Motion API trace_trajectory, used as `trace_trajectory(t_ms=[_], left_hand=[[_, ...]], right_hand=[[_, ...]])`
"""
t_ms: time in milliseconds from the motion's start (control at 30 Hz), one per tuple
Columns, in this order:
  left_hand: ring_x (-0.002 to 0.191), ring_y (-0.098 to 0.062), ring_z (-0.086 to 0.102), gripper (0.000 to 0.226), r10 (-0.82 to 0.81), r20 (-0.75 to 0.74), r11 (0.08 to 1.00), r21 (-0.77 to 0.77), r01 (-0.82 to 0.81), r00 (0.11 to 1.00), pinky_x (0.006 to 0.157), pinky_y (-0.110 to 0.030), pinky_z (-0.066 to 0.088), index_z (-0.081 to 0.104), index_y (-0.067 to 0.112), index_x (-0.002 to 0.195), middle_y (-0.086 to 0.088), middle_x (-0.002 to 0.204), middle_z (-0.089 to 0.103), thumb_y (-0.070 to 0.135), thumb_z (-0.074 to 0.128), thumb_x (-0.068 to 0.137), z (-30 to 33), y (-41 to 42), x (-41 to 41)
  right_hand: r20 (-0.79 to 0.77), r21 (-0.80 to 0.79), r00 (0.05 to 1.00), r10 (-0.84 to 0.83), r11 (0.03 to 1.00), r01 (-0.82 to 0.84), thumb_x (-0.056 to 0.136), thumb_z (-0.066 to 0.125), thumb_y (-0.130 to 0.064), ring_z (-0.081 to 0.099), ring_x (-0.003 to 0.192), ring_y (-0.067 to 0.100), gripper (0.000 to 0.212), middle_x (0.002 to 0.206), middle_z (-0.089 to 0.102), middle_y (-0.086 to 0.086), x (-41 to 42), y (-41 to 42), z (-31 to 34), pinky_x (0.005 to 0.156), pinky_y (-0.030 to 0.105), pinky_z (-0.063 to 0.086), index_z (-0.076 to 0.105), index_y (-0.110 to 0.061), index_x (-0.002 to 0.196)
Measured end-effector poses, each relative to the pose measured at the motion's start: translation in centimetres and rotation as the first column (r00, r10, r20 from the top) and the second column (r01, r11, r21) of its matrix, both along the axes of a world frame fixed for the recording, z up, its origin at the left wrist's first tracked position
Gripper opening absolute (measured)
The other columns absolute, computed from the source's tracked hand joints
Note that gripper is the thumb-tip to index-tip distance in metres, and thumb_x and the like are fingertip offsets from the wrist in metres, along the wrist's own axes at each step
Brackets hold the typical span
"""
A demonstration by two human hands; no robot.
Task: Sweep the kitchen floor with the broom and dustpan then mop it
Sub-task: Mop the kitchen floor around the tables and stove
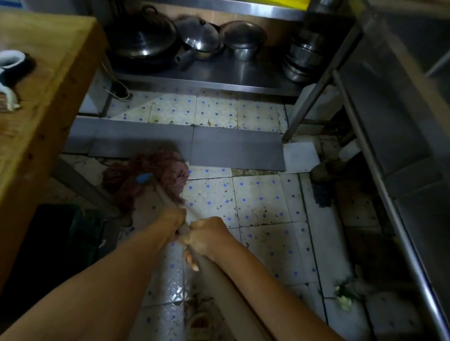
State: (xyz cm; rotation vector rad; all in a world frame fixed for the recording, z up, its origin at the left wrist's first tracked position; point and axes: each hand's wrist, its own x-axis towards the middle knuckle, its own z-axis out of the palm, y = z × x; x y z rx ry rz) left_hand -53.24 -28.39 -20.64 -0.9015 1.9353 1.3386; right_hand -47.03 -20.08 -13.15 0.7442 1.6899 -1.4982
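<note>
Hands [188, 234] on mop [149, 176], beside wooden table [37, 122]

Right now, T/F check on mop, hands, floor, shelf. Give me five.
1. Both hands grip the mop handle. True: left hand, right hand.
2. The mop head is blue. False: reddish, with a blue collar.
3. The mop head rests on the floor. True.
4. Pots sit on the low shelf. True.
5. The floor tiles are plain grey. False: pale with blue dots.
</note>
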Motion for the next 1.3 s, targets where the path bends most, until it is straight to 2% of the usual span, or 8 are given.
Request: trace_trajectory(t_ms=[67, 167, 300, 433, 700, 867, 1133, 1300], left_hand=[[0.059, -0.018, 0.041, 0.017, -0.017, 0.059, 0.999, 0.052, 0.014, 0.998, 0.055, -0.03, 0.042, 0.056, -0.001, 0.103, -0.015, 0.081, 0.048, 0.01, 0.044, 0.098, -0.3, 1.6, 0.7], [0.052, -0.022, 0.036, 0.028, -0.071, 0.057, 0.996, 0.062, 0.068, 0.996, 0.035, -0.017, 0.036, 0.042, 0.0, 0.064, -0.014, 0.065, 0.038, -0.005, 0.04, 0.091, -0.5, 4.7, 2.2], [0.061, -0.022, 0.046, 0.012, -0.107, 0.036, 0.991, 0.08, 0.103, 0.994, 0.042, -0.027, 0.036, 0.055, -0.001, 0.099, -0.01, 0.067, 0.042, 0.0, 0.044, 0.093, 0.4, 8.8, 4.4], [0.056, -0.017, 0.043, 0.017, -0.185, 0.03, 0.973, 0.146, 0.179, 0.982, 0.036, -0.021, 0.04, 0.046, 0.003, 0.077, -0.008, 0.067, 0.042, -0.002, 0.042, 0.093, 0.7, 12.8, 6.7], [0.055, -0.02, 0.05, 0.007, -0.209, 0.029, 0.955, 0.22, 0.198, 0.977, 0.038, -0.02, 0.041, 0.053, -0.001, 0.088, -0.012, 0.072, 0.048, -0.001, 0.046, 0.091, 0.6, 17.8, 8.9], [0.094, -0.034, 0.061, 0.03, -0.239, -0.004, 0.961, 0.141, 0.237, 0.971, 0.068, -0.039, 0.052, 0.054, -0.011, 0.116, -0.03, 0.117, 0.057, 0.003, 0.05, 0.089, -0.2, 14.4, 7.8], [0.111, -0.034, 0.058, 0.037, -0.289, -0.016, 0.952, -0.109, 0.285, 0.957, 0.088, -0.036, 0.047, 0.056, -0.008, 0.121, -0.024, 0.123, 0.058, 0.016, 0.05, 0.093, -0.1, 4.5, 5.5], [0.094, -0.03, 0.054, 0.037, -0.203, -0.014, 0.975, -0.099, 0.201, 0.979, 0.069, -0.031, 0.037, 0.05, -0.012, 0.124, -0.023, 0.115, 0.055, 0.013, 0.042, 0.098, 0.2, -0.4, 4.3]], right_hand=[[-0.028, 0.055, 0.999, -0.016, 0.998, 0.018, 0.083, 0.061, -0.004, 0.056, 0.057, 0.025, 0.019, 0.07, 0.061, 0.016, 1.0, 1.4, -0.1, 0.059, 0.032, 0.047, 0.063, -0.003, 0.102], [-0.045, 0.081, 0.996, -0.078, 0.993, 0.082, 0.085, 0.063, -0.007, 0.056, 0.057, 0.022, 0.016, 0.072, 0.063, 0.015, 2.9, 4.2, -0.4, 0.061, 0.03, 0.047, 0.065, -0.004, 0.101], [-0.029, 0.059, 0.982, -0.185, 0.981, 0.187, 0.084, 0.065, -0.001, 0.052, 0.046, 0.02, 0.021, 0.066, 0.061, 0.017, 5.6, 7.8, -0.2, 0.05, 0.025, 0.045, 0.064, 0.003, 0.104], [-0.037, 0.082, 0.97, -0.241, 0.967, 0.243, 0.087, 0.06, -0.003, 0.047, 0.03, 0.016, 0.005, 0.051, 0.055, 0.014, 8.4, 11.0, 0.8, 0.036, 0.017, 0.039, 0.064, 0.001, 0.086], [-0.021, 0.171, 0.938, -0.345, 0.923, 0.344, 0.085, 0.057, 0.006, 0.043, 0.024, 0.013, 0.009, 0.034, 0.048, 0.007, 10.6, 14.4, 1.5, 0.035, 0.015, 0.037, 0.063, 0.001, 0.084], [-0.044, 0.199, 0.971, -0.234, 0.951, 0.238, 0.079, 0.057, 0.008, 0.047, 0.029, 0.016, 0.025, 0.051, 0.053, 0.015, 9.5, 11.2, 1.0, 0.036, 0.019, 0.041, 0.063, 0.006, 0.104], [-0.052, 0.125, 0.994, -0.091, 0.987, 0.097, 0.08, 0.06, -0.001, 0.051, 0.032, 0.016, 0.021, 0.054, 0.056, 0.014, 6.6, 3.4, -0.5, 0.038, 0.019, 0.042, 0.064, 0.004, 0.1], [-0.04, 0.135, 0.999, 0.022, 0.991, -0.016, 0.068, 0.063, -0.009, 0.063, 0.068, 0.028, 0.047, 0.092, 0.062, 0.017, 3.9, -2.1, -3.6, 0.051, 0.027, 0.052, 0.058, -0.003, 0.115]])
